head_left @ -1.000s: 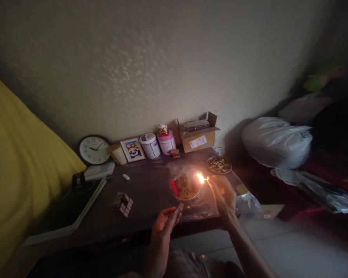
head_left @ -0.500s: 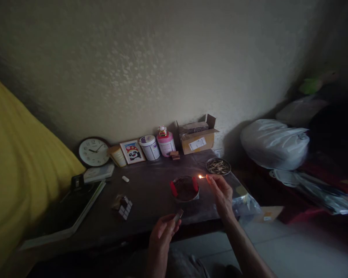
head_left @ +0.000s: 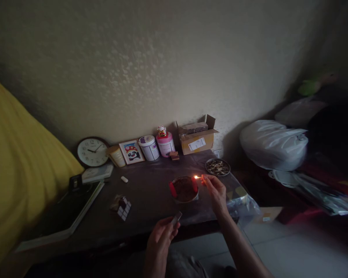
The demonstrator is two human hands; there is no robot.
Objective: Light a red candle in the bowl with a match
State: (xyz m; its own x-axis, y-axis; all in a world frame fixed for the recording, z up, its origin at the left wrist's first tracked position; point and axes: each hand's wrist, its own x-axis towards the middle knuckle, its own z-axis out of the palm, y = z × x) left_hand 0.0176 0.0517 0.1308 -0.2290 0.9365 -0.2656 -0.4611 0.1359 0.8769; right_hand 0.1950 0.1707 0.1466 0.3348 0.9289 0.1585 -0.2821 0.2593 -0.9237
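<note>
My right hand (head_left: 216, 189) pinches a burning match (head_left: 199, 177), its flame right by the top of the right-hand red candle (head_left: 194, 184). A second red candle (head_left: 173, 189) stands at the left side of the same round bowl (head_left: 185, 200), which has a brown filling. Whether the right candle's wick has caught, I cannot tell. Lower down, in front of the bowl, my left hand (head_left: 162, 233) is closed round a small matchbox (head_left: 176, 218). Behind my right hand sits a round dish (head_left: 218, 173) with many matchsticks in it.
Along the wall stand a clock (head_left: 92, 151), a framed panda picture (head_left: 131, 151), two canisters (head_left: 149, 148) and an open cardboard box (head_left: 197, 143). A cube puzzle (head_left: 124, 208) lies at left on the dark table (head_left: 150, 193). Yellow cloth (head_left: 20, 166) hangs at far left; a white bag (head_left: 274, 144) is right.
My right hand has moved a little left, bringing the match flame up to the right-hand candle. My left hand stays nearly in place with the matchbox.
</note>
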